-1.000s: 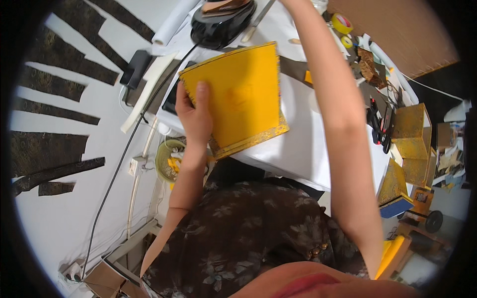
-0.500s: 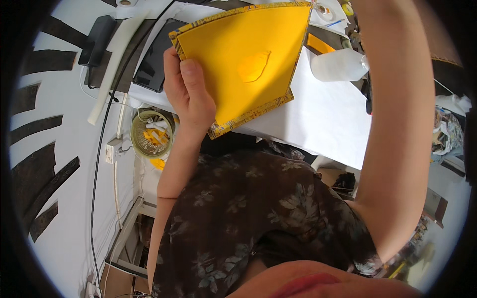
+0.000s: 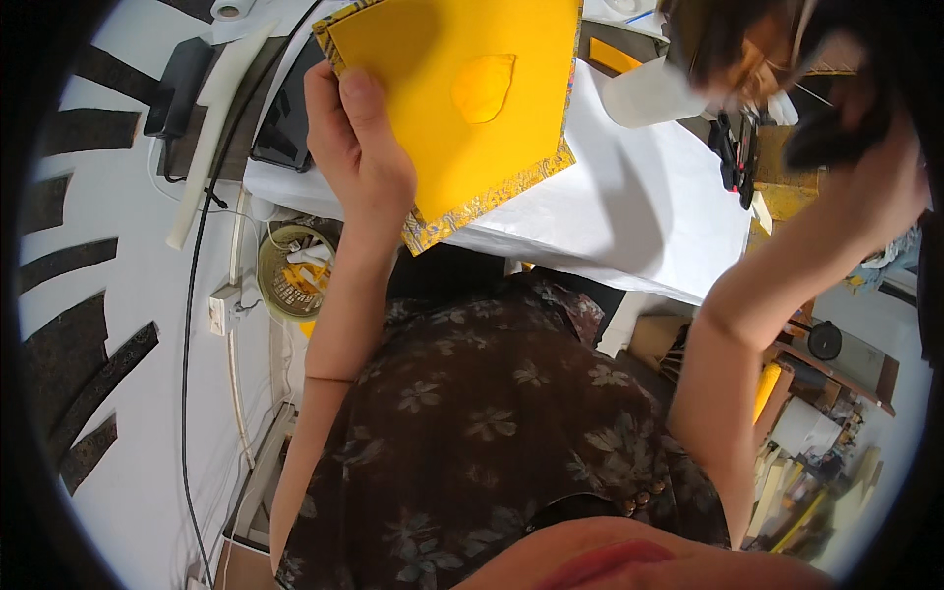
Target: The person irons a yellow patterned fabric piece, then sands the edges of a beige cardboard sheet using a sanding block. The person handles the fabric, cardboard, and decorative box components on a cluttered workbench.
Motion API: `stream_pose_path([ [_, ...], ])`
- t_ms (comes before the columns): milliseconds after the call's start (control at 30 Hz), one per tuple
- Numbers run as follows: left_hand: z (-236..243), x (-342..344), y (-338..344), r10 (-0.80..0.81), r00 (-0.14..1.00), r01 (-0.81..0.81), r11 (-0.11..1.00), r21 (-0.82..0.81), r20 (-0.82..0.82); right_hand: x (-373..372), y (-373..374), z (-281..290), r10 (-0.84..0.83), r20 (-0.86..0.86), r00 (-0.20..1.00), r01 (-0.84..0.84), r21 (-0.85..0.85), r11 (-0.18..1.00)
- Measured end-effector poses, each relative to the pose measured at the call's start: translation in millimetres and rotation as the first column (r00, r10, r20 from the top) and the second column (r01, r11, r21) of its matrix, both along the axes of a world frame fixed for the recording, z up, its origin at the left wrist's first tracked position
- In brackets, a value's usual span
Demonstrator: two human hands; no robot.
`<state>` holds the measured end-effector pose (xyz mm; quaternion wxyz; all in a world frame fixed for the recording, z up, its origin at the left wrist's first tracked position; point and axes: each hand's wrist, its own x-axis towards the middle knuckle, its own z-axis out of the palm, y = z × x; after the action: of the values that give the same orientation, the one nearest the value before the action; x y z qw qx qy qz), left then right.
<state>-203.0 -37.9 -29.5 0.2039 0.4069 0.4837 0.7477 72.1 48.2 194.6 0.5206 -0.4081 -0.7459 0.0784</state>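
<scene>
1. Head view: your left hand (image 3: 362,162) is clamped on the left edge of the yellow board (image 3: 462,98), thumb flat on the yellow face and the other fingers tucked behind it.
2. That board is lifted up over the near edge of the white table (image 3: 629,216). It has a patterned blue-and-gold trim along the lower and right edges and a rounded yellow patch (image 3: 483,87) near the middle.
3. Your right hand (image 3: 880,187) is raised way up by the right rim of the picture, close to the camera and blurry. Can't tell if it's closed on anything or just loose; something dark sits against it, but it's too smeared to make out.
4. Down on the floor to your left there's a round bin (image 3: 295,270) with scraps in it, a wall socket (image 3: 222,307) just beside it, and a black cable (image 3: 189,324) running along the floor.
5. A dark tablet-like slab (image 3: 287,118) lies at the table's left end, just behind your left hand.
</scene>
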Motion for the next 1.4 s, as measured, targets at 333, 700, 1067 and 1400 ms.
stream_pose_path([
  [333, -1, -1, 2, -0.012, 1.000, 0.013, 1.000, 0.006, -0.027, -18, -88, -136, 0.035, 0.389, 0.920, -0.022, -0.039, 0.999],
  [700, -1, -2, 6, 0.022, 0.997, -0.018, 0.998, 0.054, -0.070, -23, -71, -137, 0.053, 0.520, 0.852, -0.150, 0.146, 0.978],
  [1067, -2, -2, 4, 0.005, 0.998, -0.002, 0.999, 0.048, -0.063, -18, -68, -136, 0.097, 0.556, 0.825, -0.205, 0.134, 0.970],
  [1400, -4, -3, 6, 0.002, 0.997, 0.003, 0.998, 0.068, -0.076, -17, -67, -139, 0.088, 0.538, 0.838, -0.203, 0.158, 0.966],
])
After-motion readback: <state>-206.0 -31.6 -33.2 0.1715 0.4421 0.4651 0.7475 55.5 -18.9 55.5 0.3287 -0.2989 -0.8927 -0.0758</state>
